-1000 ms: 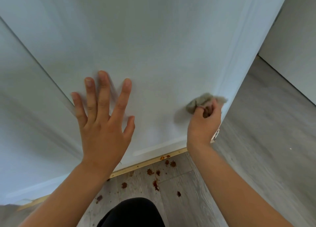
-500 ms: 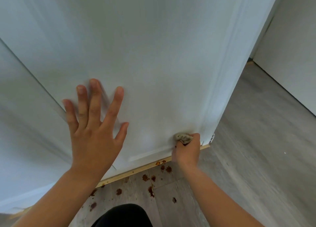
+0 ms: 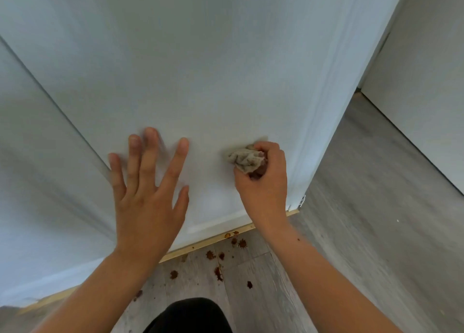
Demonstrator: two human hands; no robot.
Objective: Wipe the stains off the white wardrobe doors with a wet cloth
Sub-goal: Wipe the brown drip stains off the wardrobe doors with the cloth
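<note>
head view: the white wardrobe door (image 3: 200, 69) fills the upper frame, and its bottom edge runs from 8 o'clock up to 3 o'clock above a pale wooden strip (image 3: 208, 242). my left hand (image 3: 148, 202) sits just left of centre, at about 8 o'clock. its fingers are straight and spread, pointing to 12 o'clock, and the palm faces the panel. the fingertips are blurred, so i cannot tell how firmly they press.

my right hand (image 3: 263, 187) is at about 4 o'clock from centre, low on the same door and near its right edge. its fingers are curled tight round the cloth (image 3: 244, 160). the cloth is a crumpled beige wad held against the panel. its long axis runs roughly from 10 o'clock to 4 o'clock, and the free bunched end points toward 10 o'clock, at my left hand. a darker brownish patch shows where the wad meets my fingers.

a second white door (image 3: 32, 157) angles away at 9 o'clock. grey plank floor (image 3: 364, 207) spreads from 6 to 3 o'clock, with brown splatter spots (image 3: 217, 272) at 6 o'clock just below the strip. dark clothing (image 3: 188, 315) sits at the bottom edge.
</note>
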